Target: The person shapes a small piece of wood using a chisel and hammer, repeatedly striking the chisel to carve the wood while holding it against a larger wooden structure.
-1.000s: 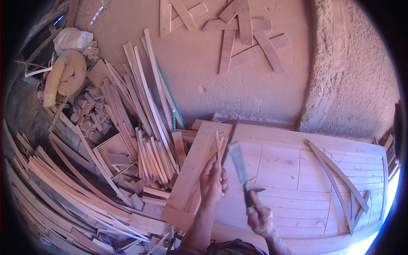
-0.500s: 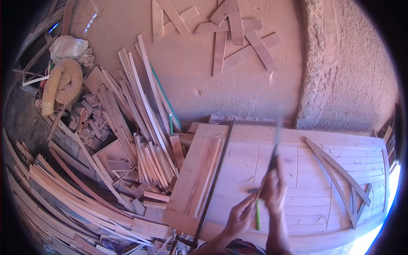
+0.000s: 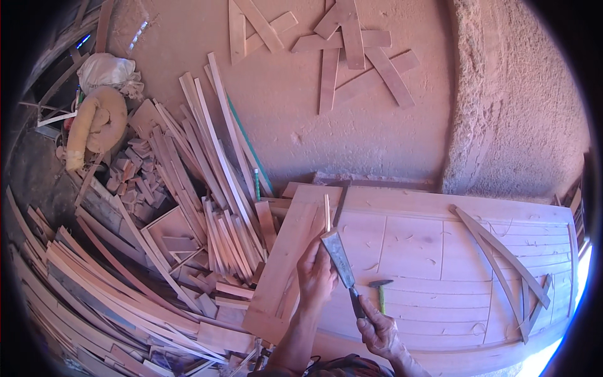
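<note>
My left hand (image 3: 316,275) is closed around a thin pale wood strip (image 3: 327,212), whose upper end sticks up above the fingers. Held in my right hand (image 3: 379,331) is a broad chisel (image 3: 339,256) with a grey blade that widens toward its far end. Its dark handle is inside my right fingers. The blade slants up and left, its wide end against or just beside the strip; exact contact cannot be told. Under my hands lies a large pale wooden door panel (image 3: 408,295). A small hammer (image 3: 381,290) with a green handle rests on it.
Crossed wood slats (image 3: 496,264) and curled shavings lie on the panel's right part. Long boards and strips (image 3: 125,283) are heaped at left, with offcut blocks (image 3: 135,169) behind. A yellowish hose (image 3: 94,125) lies farther back. More slats (image 3: 352,56) lean at the wall.
My hands have moved apart; the left rose up and left with the strip, the right came down. The chisel, blurred and upright before, now tilts left. The hammer is more fully visible.
</note>
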`<move>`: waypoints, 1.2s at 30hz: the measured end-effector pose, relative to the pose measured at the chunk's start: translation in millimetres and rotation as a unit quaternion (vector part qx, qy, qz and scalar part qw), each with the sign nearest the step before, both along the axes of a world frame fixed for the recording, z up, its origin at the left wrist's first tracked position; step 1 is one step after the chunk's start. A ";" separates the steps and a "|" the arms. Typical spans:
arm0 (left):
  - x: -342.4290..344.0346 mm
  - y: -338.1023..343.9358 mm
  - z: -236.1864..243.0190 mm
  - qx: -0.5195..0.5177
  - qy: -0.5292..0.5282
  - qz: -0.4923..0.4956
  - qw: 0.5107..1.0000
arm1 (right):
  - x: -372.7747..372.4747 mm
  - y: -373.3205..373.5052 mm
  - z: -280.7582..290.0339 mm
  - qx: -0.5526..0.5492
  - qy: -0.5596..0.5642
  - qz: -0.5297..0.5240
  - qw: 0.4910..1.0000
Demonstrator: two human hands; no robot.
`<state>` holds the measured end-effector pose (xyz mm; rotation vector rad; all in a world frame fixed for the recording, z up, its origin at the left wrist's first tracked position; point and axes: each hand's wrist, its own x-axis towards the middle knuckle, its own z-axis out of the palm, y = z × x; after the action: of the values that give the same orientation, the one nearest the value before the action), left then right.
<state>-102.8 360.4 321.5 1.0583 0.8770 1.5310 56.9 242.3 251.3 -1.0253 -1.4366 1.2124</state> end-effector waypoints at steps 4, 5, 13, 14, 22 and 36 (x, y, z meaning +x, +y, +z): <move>11.1 -16.0 2.8 -0.001 -0.024 0.012 1.000 | -7.6 17.3 -14.8 0.009 0.005 -0.037 0.999; 15.3 -28.8 -30.9 0.022 0.053 -0.021 0.998 | -6.0 25.3 -21.4 -0.020 0.035 -0.049 0.998; -1.9 -30.5 -18.6 -0.112 -0.039 0.033 0.992 | 31.5 55.1 3.7 0.004 0.146 -0.064 0.987; -5.8 -20.4 -14.0 -0.085 -0.006 0.045 0.995 | 24.6 40.5 5.7 -0.003 0.078 -0.041 0.996; -3.5 0.5 -11.9 0.050 0.043 0.046 0.997 | -4.0 -1.5 -11.6 0.015 -0.032 -0.002 0.999; 5.6 -66.4 -95.1 -0.020 -0.004 -0.034 0.999 | 24.3 89.3 26.8 0.070 0.141 -0.179 0.971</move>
<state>-97.2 294.0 226.4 1.0428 0.8541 1.4545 81.2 331.6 278.0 -0.9242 -1.0465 0.9367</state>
